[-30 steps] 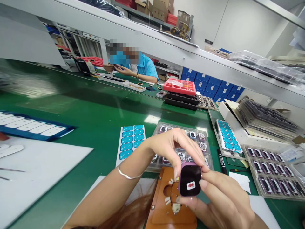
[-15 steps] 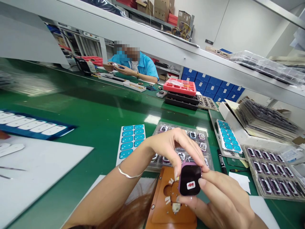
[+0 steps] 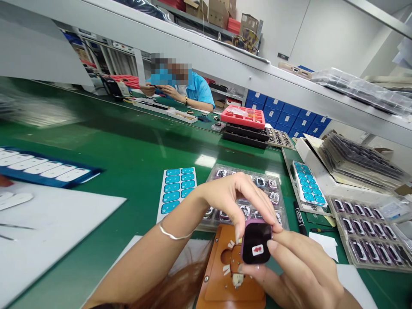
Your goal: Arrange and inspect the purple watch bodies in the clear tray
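- Nothing has moved: both hands still pinch the watch (image 3: 256,243).
- Left hand (image 3: 240,199) grips its top; right hand (image 3: 299,268) its side and bottom.
- Jig (image 3: 222,281) lies below them.

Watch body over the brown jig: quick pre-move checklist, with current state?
1. Both hands on the watch body: ok, left hand pinches the top, right hand supports from below.
2. Red sticker on the screen: ok, present.
3. Brown jig directly beneath: ok.
4. Jig recess free of debris: cannot tell, partly hidden.
5. Clear tray of watch bodies behind the hands: ok, not touched.
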{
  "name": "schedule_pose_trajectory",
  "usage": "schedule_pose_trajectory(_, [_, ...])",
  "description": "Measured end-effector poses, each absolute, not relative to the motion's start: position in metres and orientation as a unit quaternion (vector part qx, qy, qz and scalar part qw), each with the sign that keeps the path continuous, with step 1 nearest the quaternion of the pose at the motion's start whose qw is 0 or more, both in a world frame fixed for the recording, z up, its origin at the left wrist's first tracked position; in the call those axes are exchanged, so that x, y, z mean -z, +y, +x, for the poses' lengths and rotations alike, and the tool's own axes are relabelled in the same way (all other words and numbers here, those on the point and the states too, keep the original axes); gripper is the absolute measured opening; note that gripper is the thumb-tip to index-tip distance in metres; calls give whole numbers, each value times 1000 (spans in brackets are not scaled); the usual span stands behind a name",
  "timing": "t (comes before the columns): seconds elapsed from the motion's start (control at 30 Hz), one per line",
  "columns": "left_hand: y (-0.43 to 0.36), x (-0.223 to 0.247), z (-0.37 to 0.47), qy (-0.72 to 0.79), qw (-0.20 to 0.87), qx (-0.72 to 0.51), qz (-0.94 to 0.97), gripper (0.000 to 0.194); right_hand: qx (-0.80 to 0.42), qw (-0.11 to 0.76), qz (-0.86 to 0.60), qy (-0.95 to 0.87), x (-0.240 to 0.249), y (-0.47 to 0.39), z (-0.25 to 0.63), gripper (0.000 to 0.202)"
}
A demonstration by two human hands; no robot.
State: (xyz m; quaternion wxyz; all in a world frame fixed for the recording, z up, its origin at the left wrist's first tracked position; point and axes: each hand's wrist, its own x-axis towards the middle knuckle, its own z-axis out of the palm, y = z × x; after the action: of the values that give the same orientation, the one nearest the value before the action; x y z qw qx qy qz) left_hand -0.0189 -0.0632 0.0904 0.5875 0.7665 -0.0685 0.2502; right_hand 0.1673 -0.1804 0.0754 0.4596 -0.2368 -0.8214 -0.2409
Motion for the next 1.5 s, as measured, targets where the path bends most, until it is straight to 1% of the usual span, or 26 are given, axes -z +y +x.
schedule_pose_trajectory(0.23, [-63, -90, -19, -79, 579, -248, 773, 38, 241, 458, -227, -825, -75, -180, 169, 15])
schedule_pose_trajectory(0.43, [-63, -90, -18, -56, 583, -244, 773, 43, 243, 467, -229, -819, -75, -179, 166, 12])
schedule_pose_trajectory(0.63, [-63, -89, -18, -82, 586, -247, 768, 43, 246, 472, -229, -815, -72, -179, 164, 14])
schedule_pose_trajectory(0.87, [-62, -86, -18, -48, 581, -250, 773, 42, 241, 479, -230, -812, -69, -178, 162, 14])
schedule_pose_trajectory(0.97, [-62, -86, -19, -49, 567, -261, 779, 43, 204, 501, -233, -808, -72, -178, 160, 13])
schedule_pose_trajectory(1.07, [-68, -90, -20, -15, 511, -321, 798, 45, 109, 498, -284, -812, -77, -173, 164, 20])
schedule_pose_trajectory(1.17, [-80, -94, -16, 89, 380, -398, 830, 42, 6, 458, -360, -813, -80, -159, 174, 30])
schedule_pose_trajectory(1.23, [-86, -94, -10, 178, 260, -419, 852, 33, -77, 422, -394, -813, -79, -146, 183, 30])
schedule_pose_trajectory(1.27, [-87, -93, -7, 220, 201, -411, 862, 30, -121, 399, -409, -811, -79, -138, 188, 30])
schedule_pose_trajectory(1.3, [-87, -92, -5, 258, 152, -385, 873, 30, -160, 374, -426, -808, -79, -130, 193, 31])
schedule_pose_trajectory(1.37, [-84, -86, 1, 315, 94, -297, 897, 37, -201, 315, -469, -800, -78, -116, 202, 35])
schedule_pose_trajectory(1.43, [-78, -80, 5, 351, 85, -190, 913, 51, -178, 212, -532, -800, -78, -103, 209, 33])
schedule_pose_trajectory(1.5, [-71, -73, 7, 369, 99, -97, 919, 63, -114, 75, -591, -795, -76, -92, 213, 29])
